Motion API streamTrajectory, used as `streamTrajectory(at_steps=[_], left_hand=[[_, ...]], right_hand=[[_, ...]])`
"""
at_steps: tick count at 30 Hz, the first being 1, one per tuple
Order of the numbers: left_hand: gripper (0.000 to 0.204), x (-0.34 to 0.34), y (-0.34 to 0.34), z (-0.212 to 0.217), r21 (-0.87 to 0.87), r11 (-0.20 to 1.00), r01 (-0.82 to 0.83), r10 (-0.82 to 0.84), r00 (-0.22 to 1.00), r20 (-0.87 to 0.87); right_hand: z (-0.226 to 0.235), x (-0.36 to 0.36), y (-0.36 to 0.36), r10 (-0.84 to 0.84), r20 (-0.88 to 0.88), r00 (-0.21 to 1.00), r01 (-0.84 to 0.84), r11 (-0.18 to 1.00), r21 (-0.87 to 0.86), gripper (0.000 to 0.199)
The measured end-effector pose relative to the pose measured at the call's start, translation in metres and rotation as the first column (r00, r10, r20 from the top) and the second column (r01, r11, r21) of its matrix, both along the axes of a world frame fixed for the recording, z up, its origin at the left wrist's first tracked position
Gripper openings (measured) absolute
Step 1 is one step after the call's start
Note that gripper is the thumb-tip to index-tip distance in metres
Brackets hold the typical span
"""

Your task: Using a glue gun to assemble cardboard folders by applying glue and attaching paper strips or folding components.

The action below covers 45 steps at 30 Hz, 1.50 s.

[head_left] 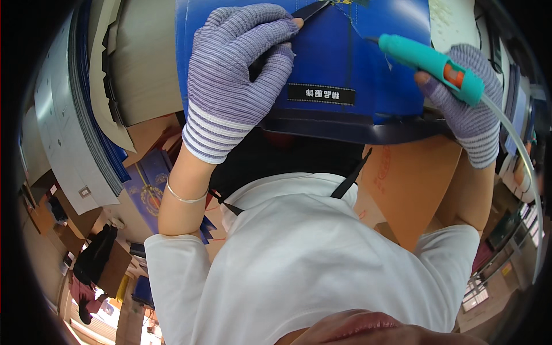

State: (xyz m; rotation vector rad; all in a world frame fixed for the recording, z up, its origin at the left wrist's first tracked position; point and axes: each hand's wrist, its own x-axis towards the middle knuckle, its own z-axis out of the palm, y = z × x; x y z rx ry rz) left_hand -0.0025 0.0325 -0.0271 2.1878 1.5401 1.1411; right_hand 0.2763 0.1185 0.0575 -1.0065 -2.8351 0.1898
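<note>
My left hand (244,69), in a purple-and-white striped knit glove, is closed around a dark tool with a pointed blade (310,10); its kind is partly hidden by my fingers. The tool's tip reaches the upper part of a glossy blue printed board (322,63). In the same kind of glove, my right hand (468,106) grips a teal pen-shaped glue gun (422,57) with an orange trigger. Its nozzle points left, just over the board. A thin pale strand seems to run from near the nozzle toward the tool's tip. Bare fingertips show from both gloves.
A pale flexible cord or rod (520,146) trails from the glue gun down the right side. Stacked grey boards (72,126) stand at the left. Brown cardboard (405,184) lies below the work surface. A person in dark clothes (95,259) is at the lower left.
</note>
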Motion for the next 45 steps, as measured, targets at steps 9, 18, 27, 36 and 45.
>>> streamTrajectory(at_steps=[9,18,27,36,45], left_hand=[[0.028,0.005,0.001,0.010,0.028,1.000,0.008,-0.008,1.000,0.015],[0.028,0.025,-0.002,0.037,-0.208,0.968,-0.142,0.168,0.979,0.113],[0.028,0.026,-0.005,0.036,-0.255,0.953,-0.166,0.199,0.974,0.109],[0.028,0.031,-0.005,0.037,-0.268,0.945,-0.186,0.220,0.970,0.103],[0.028,0.033,-0.009,0.037,-0.274,0.941,-0.198,0.233,0.967,0.103]], right_hand=[[-0.015,0.017,0.009,-0.016,-0.088,0.996,0.004,0.990,-0.142,0.023],[-0.005,0.023,-0.002,-0.129,0.101,0.986,0.154,0.940,-0.304,0.029],[-0.003,0.050,-0.014,-0.007,0.205,0.979,0.064,0.960,-0.273,0.025],[-0.006,0.056,-0.018,-0.125,0.172,0.977,0.187,0.889,-0.418,0.028],[-0.010,0.052,-0.022,-0.150,0.391,0.908,0.419,0.293,-0.860,0.049]])
